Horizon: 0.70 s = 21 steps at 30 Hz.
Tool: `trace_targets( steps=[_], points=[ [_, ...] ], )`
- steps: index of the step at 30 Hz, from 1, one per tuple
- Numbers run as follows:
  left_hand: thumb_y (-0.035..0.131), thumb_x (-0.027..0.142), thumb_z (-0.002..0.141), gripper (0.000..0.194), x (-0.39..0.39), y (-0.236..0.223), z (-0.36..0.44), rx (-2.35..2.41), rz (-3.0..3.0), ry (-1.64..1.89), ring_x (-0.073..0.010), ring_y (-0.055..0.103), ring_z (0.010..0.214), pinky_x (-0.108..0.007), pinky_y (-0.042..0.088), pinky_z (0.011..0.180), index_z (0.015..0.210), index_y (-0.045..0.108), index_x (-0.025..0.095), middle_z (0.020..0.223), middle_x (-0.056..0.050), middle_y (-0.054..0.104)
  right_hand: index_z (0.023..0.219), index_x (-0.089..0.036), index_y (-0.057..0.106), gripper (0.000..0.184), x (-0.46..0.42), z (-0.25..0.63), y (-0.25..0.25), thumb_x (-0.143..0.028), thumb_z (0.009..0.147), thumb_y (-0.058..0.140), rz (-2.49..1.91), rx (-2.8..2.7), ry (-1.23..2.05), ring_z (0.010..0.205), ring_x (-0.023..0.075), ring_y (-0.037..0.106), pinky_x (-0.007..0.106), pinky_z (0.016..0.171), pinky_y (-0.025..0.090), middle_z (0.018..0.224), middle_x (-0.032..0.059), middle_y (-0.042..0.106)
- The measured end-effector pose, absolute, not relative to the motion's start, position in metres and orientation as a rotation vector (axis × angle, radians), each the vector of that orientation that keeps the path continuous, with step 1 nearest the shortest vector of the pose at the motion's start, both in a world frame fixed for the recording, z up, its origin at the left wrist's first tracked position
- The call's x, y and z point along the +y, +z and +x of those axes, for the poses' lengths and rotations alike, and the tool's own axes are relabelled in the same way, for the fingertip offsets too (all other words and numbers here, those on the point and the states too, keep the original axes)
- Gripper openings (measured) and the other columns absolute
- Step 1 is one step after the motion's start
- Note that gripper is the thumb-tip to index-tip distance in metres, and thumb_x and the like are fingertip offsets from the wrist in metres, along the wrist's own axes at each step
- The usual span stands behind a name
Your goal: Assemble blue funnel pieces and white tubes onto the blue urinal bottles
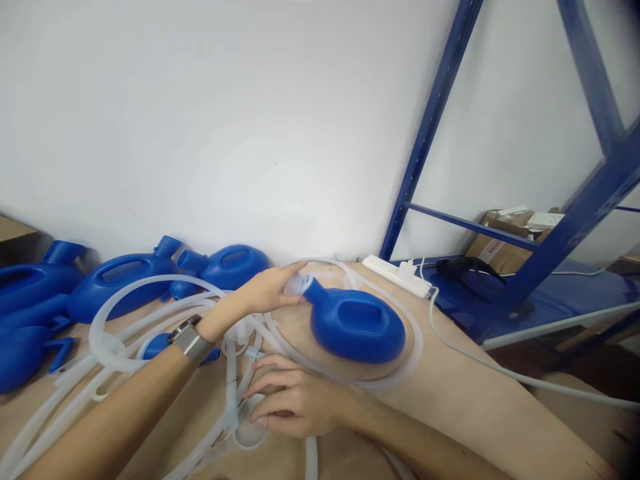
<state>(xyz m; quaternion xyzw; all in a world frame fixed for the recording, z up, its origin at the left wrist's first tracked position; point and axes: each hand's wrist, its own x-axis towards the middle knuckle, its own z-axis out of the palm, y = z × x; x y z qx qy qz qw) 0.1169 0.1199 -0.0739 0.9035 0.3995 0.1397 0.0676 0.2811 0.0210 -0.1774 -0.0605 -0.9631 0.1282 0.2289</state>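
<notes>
A blue plastic urinal bottle [357,327] with a moulded handle lies on the tan surface, its neck pointing left. My left hand [273,291], with a watch on the wrist, is closed round a translucent fitting [296,285] at the bottle's mouth. Lower down, my right hand [297,400] has its fingers bent and spread apart, above a clear round cap [250,430]. Whether the fingertips touch that cap, I cannot tell. Translucent tubing [417,340] curves around the bottle, and a small clear connector [253,353] sits by the right fingertips.
More blue urinal bottles [120,283] lie along the wall at left, with coiled tubing [100,327] before them. A white power strip [397,275] and its cable run along the right. Beyond stands a blue metal rack [433,120] with a cardboard box [495,250].
</notes>
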Motion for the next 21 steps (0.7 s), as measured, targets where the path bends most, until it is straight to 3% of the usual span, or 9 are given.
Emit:
trace_targets(
  steps=[4,8,11,13,17,21],
  points=[
    [0.071,0.049,0.090,0.071,0.125,-0.070,0.118,1.166,2.727,0.399,-0.0333,0.069,0.119,-0.039,0.050,0.101,0.150,0.054,0.016,0.138,-0.018,0.069,0.102,-0.022,0.076,0.028,0.030,0.308,-0.128,-0.032,0.105,0.050,-0.329,-2.371,0.268,0.108,0.0223,0.069,0.040,0.103,0.054,0.097,0.0057,0.081],
    [0.071,0.046,0.089,0.068,0.125,-0.069,0.119,1.156,2.709,0.381,-0.0336,0.070,0.118,-0.037,0.051,0.098,0.147,0.057,0.014,0.137,-0.018,0.070,0.120,-0.024,0.073,0.032,0.052,0.366,-0.077,-0.043,0.103,0.054,-0.954,-2.176,0.200,0.118,0.0283,0.066,0.049,0.107,0.050,0.123,0.0104,0.073],
    [0.071,0.047,0.089,0.071,0.124,-0.068,0.119,1.163,2.698,0.373,-0.0346,0.070,0.117,-0.037,0.051,0.096,0.150,0.054,0.015,0.136,-0.018,0.070,0.148,-0.022,0.057,0.072,0.075,0.412,-0.069,-0.058,0.087,0.071,-1.457,-2.221,0.234,0.140,0.0415,0.050,0.060,0.118,0.037,0.147,0.0165,0.060],
    [0.071,0.052,0.088,0.080,0.125,-0.067,0.118,1.183,2.685,0.366,-0.0363,0.071,0.114,-0.038,0.051,0.092,0.155,0.048,0.015,0.134,-0.020,0.071,0.151,-0.020,0.055,0.094,0.088,0.433,-0.077,-0.063,0.073,0.083,-1.621,-2.375,0.438,0.144,0.0481,0.044,0.065,0.120,0.033,0.152,0.0191,0.056],
    [0.075,0.056,0.084,0.095,0.129,-0.067,0.118,1.229,2.618,0.360,-0.0363,0.072,0.111,-0.037,0.052,0.089,0.159,0.039,0.012,0.130,-0.022,0.072,0.145,-0.024,0.060,0.069,0.104,0.445,-0.094,-0.070,0.093,0.056,-1.251,-2.469,0.794,0.136,0.0347,0.057,0.051,0.121,0.039,0.147,0.0106,0.063],
    [0.080,0.056,0.079,0.088,0.132,-0.069,0.116,1.220,2.531,0.392,-0.0343,0.070,0.117,-0.035,0.052,0.094,0.149,0.053,0.011,0.135,-0.020,0.071,0.138,-0.021,0.064,0.068,0.107,0.441,-0.099,-0.070,0.093,0.058,-1.211,-2.422,0.785,0.134,0.0343,0.059,0.050,0.119,0.040,0.144,0.0124,0.066]
  ],
)
